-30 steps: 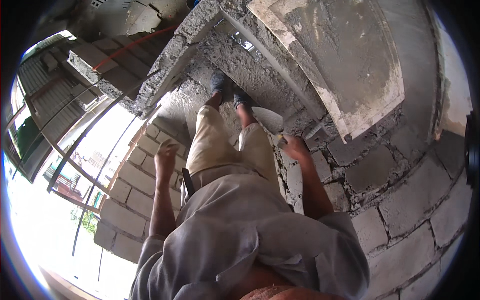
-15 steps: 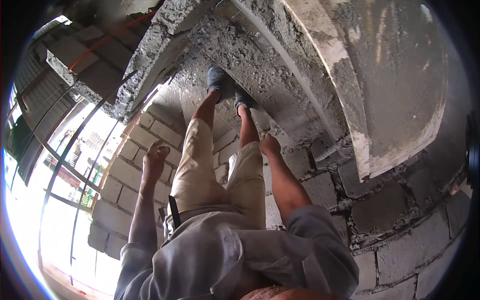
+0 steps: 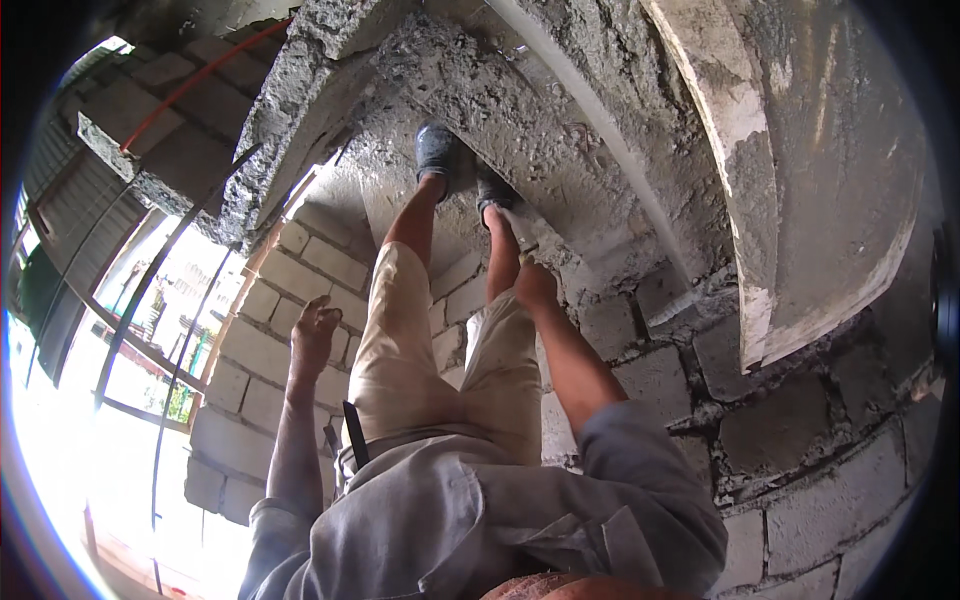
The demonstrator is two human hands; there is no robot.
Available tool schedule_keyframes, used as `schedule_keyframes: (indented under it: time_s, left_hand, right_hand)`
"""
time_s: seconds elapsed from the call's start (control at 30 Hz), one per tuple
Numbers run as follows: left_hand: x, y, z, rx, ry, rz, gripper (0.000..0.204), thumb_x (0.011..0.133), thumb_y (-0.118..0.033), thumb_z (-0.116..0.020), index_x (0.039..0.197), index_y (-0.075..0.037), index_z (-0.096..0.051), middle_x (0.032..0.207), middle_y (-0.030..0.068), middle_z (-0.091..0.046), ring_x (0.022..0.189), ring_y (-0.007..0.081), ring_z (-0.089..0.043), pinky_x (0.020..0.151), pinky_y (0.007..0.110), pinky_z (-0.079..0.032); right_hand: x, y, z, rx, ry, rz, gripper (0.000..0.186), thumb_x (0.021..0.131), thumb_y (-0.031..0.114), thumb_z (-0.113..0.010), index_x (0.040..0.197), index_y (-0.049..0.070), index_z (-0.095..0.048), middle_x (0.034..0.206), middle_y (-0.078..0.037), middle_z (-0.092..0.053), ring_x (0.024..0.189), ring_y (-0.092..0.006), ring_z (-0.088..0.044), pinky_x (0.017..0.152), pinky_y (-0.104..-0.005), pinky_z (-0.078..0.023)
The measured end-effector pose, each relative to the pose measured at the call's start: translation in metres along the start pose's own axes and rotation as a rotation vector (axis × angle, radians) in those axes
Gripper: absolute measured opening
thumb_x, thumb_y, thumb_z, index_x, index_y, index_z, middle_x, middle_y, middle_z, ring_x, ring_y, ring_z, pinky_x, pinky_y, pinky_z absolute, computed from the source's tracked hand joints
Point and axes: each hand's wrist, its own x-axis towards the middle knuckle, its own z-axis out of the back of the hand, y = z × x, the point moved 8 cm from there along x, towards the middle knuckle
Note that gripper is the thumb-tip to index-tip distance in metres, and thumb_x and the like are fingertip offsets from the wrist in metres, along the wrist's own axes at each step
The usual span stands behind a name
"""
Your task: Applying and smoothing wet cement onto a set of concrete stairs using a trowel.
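My left hand [image 3: 316, 325] hangs beside my left thigh, in front of the pale block wall. Its fingers are loosely curled and somewhat apart, with nothing visible in them. On the other side, my right hand [image 3: 535, 285] is closed around the handle of what looks like a trowel [image 3: 521, 232], near my right knee. The trowel's greyish blade points away from me, close to my right foot, and is hard to make out. Both my feet, in dark, dusty footwear, stand on rough, mortar-splattered concrete [image 3: 455, 85].
A block wall [image 3: 810, 490] with rough mortar joints runs along the right. Above it hangs a large curved-looking concrete slab edge [image 3: 755, 220]. At left, thin dark bars [image 3: 165, 250] cross a bright opening. A broken concrete edge [image 3: 280, 120] and an orange strip [image 3: 205, 72] are at upper left.
My view has shifted slightly, so the slab edge sits farther right. My left hand has dropped a little, its fingers more curled. My right hand still grips the trowel handle.
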Motion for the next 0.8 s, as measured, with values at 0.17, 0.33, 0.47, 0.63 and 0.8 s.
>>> schedule_keyframes:
  time_s: [0.17, 0.33, 0.47, 0.63, 0.8]
  left_hand:
    - [0.001, 0.022, -0.008, -0.048, 0.008, 0.051, 0.044, 0.085, -0.024, -0.058, 0.12, 0.001, -0.055, 0.095, 0.0167, -0.068, 0.09, 0.0217, -0.065, 0.081, 0.032, -0.049]
    - [0.006, 0.043, -0.025, -0.107, 0.073, 0.153, 0.048, 0.083, -0.027, -0.06, 0.122, 0.001, -0.054, 0.091, 0.0154, -0.068, 0.081, 0.0177, -0.064, 0.075, 0.031, -0.049]
    - [0.009, 0.041, -0.026, -0.081, 0.07, 0.149, 0.049, 0.083, -0.029, -0.06, 0.122, 0.0, -0.054, 0.087, 0.0131, -0.067, 0.076, 0.0153, -0.062, 0.071, 0.029, -0.049]
    - [0.019, 0.036, -0.026, -0.027, 0.068, 0.133, 0.047, 0.085, -0.027, -0.059, 0.122, 0.001, -0.054, 0.084, 0.0109, -0.066, 0.072, 0.0124, -0.059, 0.067, 0.027, -0.048]
    - [0.016, 0.032, -0.026, -0.14, 0.079, 0.154, 0.044, 0.086, -0.024, -0.059, 0.121, 0.002, -0.053, 0.084, 0.0108, -0.067, 0.072, 0.0122, -0.06, 0.066, 0.026, -0.048]
  right_hand:
    - [-0.033, 0.02, 0.017, -0.123, 0.16, 0.269, 0.024, 0.085, 0.015, -0.047, 0.101, -0.001, -0.055, 0.085, -0.022, -0.065, 0.079, -0.0372, -0.065, 0.072, -0.0456, -0.051]
    - [-0.012, -0.006, 0.012, -0.057, 0.021, -0.09, 0.03, 0.082, 0.013, -0.047, 0.108, -0.003, -0.054, 0.091, -0.023, -0.065, 0.087, -0.0382, -0.064, 0.075, -0.0468, -0.05]
    - [0.012, -0.002, 0.012, -0.006, 0.005, -0.16, 0.03, 0.082, 0.013, -0.047, 0.106, -0.003, -0.055, 0.091, -0.023, -0.065, 0.09, -0.0381, -0.063, 0.076, -0.0466, -0.051]
    - [0.012, 0.021, 0.011, 0.066, 0.036, -0.135, 0.033, 0.082, 0.015, -0.047, 0.11, 0.0, -0.056, 0.094, -0.024, -0.065, 0.089, -0.0391, -0.063, 0.079, -0.0462, -0.05]
    - [-0.008, 0.042, 0.021, 0.045, 0.228, 0.064, 0.032, 0.082, 0.016, -0.048, 0.109, 0.002, -0.057, 0.093, -0.024, -0.065, 0.088, -0.0394, -0.064, 0.079, -0.0458, -0.05]
